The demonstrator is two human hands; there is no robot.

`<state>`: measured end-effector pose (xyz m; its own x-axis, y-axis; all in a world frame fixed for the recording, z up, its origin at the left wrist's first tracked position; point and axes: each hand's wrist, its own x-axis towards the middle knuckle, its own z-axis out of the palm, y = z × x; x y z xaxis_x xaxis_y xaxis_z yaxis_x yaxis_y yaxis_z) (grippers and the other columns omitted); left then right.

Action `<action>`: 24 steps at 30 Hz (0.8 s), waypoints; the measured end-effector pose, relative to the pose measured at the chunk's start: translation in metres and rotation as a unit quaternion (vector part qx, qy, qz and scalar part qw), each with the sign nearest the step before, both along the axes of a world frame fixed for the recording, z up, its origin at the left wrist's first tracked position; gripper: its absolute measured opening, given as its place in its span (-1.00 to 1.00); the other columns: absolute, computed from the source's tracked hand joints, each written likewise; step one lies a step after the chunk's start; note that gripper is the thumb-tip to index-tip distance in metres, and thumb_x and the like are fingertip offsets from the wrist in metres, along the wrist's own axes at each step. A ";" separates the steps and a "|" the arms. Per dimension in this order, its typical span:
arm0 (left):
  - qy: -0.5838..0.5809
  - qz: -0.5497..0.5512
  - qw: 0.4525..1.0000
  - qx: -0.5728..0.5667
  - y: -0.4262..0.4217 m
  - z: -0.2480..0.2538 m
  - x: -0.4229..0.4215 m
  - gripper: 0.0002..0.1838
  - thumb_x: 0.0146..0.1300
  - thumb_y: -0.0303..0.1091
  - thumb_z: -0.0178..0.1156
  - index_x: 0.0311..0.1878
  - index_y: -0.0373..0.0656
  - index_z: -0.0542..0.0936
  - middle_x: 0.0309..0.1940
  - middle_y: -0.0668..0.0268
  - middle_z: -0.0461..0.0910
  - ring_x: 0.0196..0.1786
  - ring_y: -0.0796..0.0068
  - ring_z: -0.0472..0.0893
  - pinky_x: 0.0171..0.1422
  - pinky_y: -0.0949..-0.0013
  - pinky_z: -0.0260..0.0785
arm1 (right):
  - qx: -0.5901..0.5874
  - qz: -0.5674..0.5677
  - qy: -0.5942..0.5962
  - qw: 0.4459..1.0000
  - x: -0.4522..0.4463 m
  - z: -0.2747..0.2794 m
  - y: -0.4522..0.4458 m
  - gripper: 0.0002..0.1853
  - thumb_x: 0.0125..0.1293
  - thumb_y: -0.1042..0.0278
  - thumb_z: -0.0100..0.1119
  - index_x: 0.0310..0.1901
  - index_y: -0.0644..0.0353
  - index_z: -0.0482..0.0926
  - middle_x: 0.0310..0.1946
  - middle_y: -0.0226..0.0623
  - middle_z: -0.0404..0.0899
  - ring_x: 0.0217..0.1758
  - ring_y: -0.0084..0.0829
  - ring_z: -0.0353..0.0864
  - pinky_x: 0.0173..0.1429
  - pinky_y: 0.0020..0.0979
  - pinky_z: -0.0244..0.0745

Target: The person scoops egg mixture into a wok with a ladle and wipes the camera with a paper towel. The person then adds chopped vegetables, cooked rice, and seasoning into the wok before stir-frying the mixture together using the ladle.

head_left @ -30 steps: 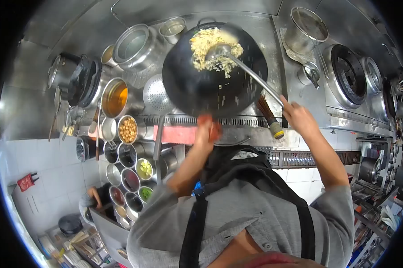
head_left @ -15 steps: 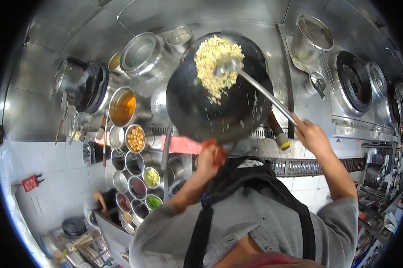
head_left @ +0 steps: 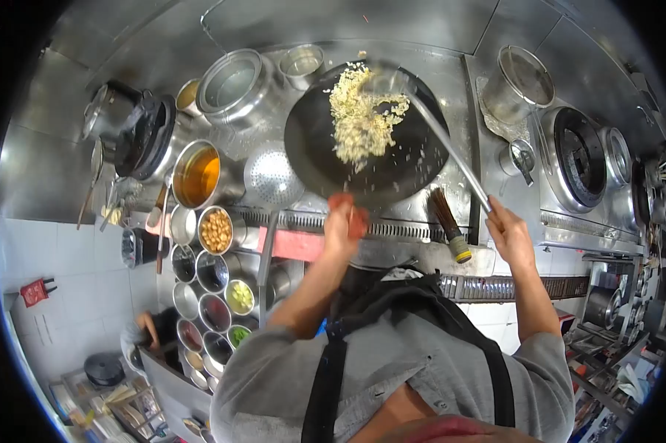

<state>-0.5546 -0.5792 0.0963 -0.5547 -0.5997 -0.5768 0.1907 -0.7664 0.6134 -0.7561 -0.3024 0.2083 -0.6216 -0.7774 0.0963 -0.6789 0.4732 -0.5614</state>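
Observation:
My left hand [head_left: 339, 230] is closed on a red cloth [head_left: 358, 221] at the near edge of a black wok [head_left: 325, 166]; the wok's handle is hidden there. Rice with bits of egg [head_left: 355, 129], blurred in places, lies in the wok's far half, with loose grains scattered toward the right. My right hand [head_left: 508, 232] is closed around the end of a long-handled metal ladle [head_left: 454, 151]. The ladle's bowl is at the far side of the wok, against the rice, and smeared by motion.
Left of the wok are a perforated skimmer [head_left: 274, 176], a pot of orange liquid [head_left: 197, 175] and several ingredient containers [head_left: 215, 230]. A bamboo brush [head_left: 449, 225] lies at the right. Farther right is another burner [head_left: 580, 155]. A person's arm [head_left: 150, 327] shows at lower left.
The wok has tipped and shifted back and forth, with my left hand moving along. The rice has spread into a looser shape. The ladle's bowl has moved farther up and to the right.

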 end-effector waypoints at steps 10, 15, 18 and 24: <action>-0.040 -0.034 0.998 -0.020 -0.033 -0.049 -0.053 -0.76 0.20 -0.45 -0.03 -0.05 -0.17 0.41 -0.47 0.15 0.57 -0.57 0.37 0.55 -0.66 0.33 0.37 | -0.112 -0.115 -0.520 0.839 0.005 -0.040 -0.086 -0.48 0.38 0.35 0.05 0.36 0.20 0.30 -0.42 -0.27 0.61 -0.67 -0.51 0.48 -0.57 -0.46 0.40; -0.044 -0.088 0.995 -0.034 -0.038 -0.053 -0.048 -0.70 0.18 -0.43 -0.02 0.01 -0.17 0.39 -0.38 0.15 0.60 -0.52 0.32 0.59 -0.59 0.31 0.45 | 0.048 -0.021 -0.081 0.995 -0.015 -0.063 -0.143 -0.53 0.41 0.25 0.01 0.34 0.06 0.38 -0.55 -0.31 0.50 -0.72 -0.46 0.44 -0.63 -0.41 0.38; -0.052 -0.094 0.993 -0.042 -0.038 -0.050 -0.048 -0.70 0.20 -0.42 -0.03 0.02 -0.19 0.38 -0.38 0.14 0.60 -0.55 0.27 0.60 -0.61 0.30 0.45 | 0.012 -0.055 -0.318 0.946 -0.003 -0.038 -0.130 -0.52 0.38 0.27 0.01 0.31 0.13 0.39 -0.50 -0.14 0.55 -0.74 -0.39 0.49 -0.58 -0.31 0.45; -0.050 -0.085 0.995 -0.035 -0.039 -0.053 -0.050 -0.78 0.17 -0.45 0.00 -0.09 -0.14 0.41 -0.45 0.23 0.54 -0.57 0.32 0.57 -0.67 0.28 0.37 | 0.145 -0.059 -0.201 0.967 -0.008 -0.030 -0.142 -0.50 0.36 0.27 0.05 0.32 0.17 0.37 -0.44 -0.04 0.58 -0.74 -0.43 0.49 -0.56 -0.33 0.45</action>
